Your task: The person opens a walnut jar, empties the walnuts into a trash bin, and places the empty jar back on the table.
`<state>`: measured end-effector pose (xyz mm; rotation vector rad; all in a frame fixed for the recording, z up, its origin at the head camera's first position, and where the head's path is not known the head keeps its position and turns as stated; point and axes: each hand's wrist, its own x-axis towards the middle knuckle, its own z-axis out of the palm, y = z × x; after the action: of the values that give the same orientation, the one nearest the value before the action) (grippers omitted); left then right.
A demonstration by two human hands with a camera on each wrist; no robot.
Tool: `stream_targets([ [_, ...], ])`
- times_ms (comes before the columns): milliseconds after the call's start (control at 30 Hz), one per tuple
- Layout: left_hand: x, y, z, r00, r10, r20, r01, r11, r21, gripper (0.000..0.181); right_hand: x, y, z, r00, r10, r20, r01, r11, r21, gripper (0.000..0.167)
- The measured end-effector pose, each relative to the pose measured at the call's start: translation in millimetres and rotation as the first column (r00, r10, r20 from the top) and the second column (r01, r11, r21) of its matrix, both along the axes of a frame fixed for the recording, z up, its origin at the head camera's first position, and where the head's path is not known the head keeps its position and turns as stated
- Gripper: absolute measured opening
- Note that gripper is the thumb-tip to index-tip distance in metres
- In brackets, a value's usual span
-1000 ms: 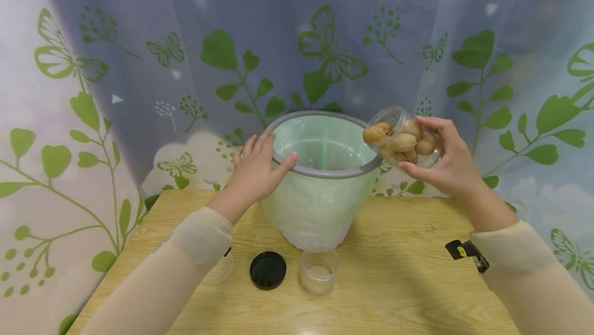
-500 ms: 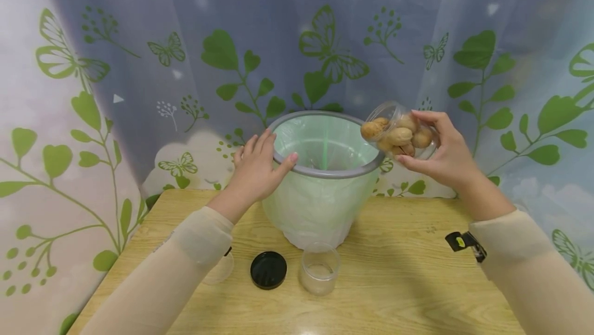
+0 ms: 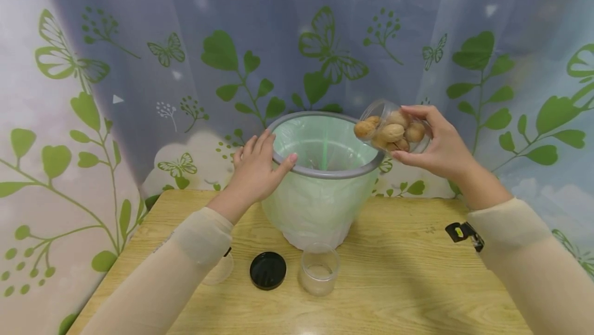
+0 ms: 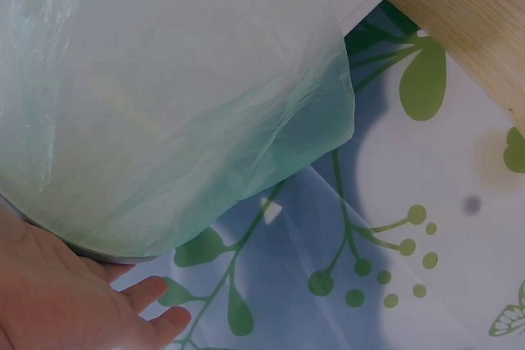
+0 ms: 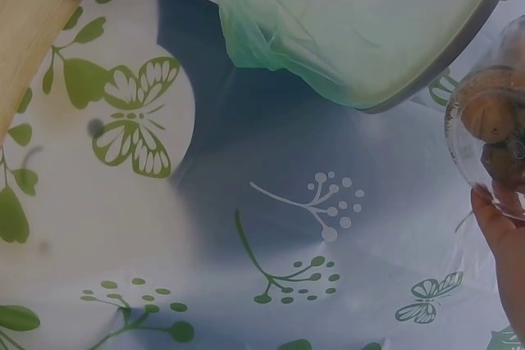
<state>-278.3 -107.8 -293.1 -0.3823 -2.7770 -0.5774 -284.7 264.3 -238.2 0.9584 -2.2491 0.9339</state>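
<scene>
A trash bin point(image 3: 320, 206) with a grey rim and a pale green plastic liner stands at the back of the table. My left hand point(image 3: 255, 170) rests on the left of its rim, fingers extended and thumb over the edge. With thumb and fingers, my right hand point(image 3: 443, 144) grips a clear plastic jar point(image 3: 382, 108), tilted so its mouth faces left at the bin's right rim. Several brown walnut-like nuts point(image 3: 391, 133) are in the jar, one at its mouth. The right wrist view shows the jar's base point(image 5: 453, 133) and fingers at its edge.
A black round lid point(image 3: 268, 270) and a clear plastic cup point(image 3: 320, 283) stand in front of the bin. A clear disc point(image 3: 220, 271) lies partly hidden by the left sleeve. Behind the wooden table point(image 3: 394, 263) hangs a butterfly-and-leaf patterned curtain point(image 3: 278, 31).
My right hand has moved left and slightly up with the tilted jar, bringing its mouth over the bin's right rim. The nuts are still inside. My left hand has not moved.
</scene>
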Motion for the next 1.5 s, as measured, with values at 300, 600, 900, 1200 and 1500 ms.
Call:
stream_targets([
  [300, 0.5, -0.3, -0.3, 1.0, -0.003, 0.004, 0.003, 1.0, 0.003, 0.092, 0.5, 0.0, 6.6, 0.996, -0.032, 0.078, 0.028, 0.998, 0.054, 0.085],
  [600, 0.9, -0.2, 0.3, 1.0, -0.005, 0.002, 0.005, 1.0, 0.001, 0.093, -0.6, -0.8, 9.2, 0.997, -0.022, 0.07, 0.016, 0.996, 0.084, 0.085],
  [900, 1.0, 0.1, 0.2, 1.0, -0.006, 0.003, 0.006, 1.0, 0.001, 0.093, -3.6, -0.6, 10.5, 1.0, 0.017, -0.002, -0.017, 0.995, 0.094, 0.089],
  [1200, 0.6, -0.3, 0.3, 1.0, -0.002, 0.008, 0.002, 1.0, -0.002, 0.093, -4.1, -2.7, 12.4, 1.0, 0.008, 0.012, -0.01, 0.99, 0.138, 0.086],
  [1500, 0.4, -0.4, 0.3, 1.0, -0.008, 0.004, 0.008, 1.0, 0.002, 0.093, -5.8, -5.4, 14.5, 1.0, 0.022, -0.023, -0.017, 0.982, 0.19, 0.085],
])
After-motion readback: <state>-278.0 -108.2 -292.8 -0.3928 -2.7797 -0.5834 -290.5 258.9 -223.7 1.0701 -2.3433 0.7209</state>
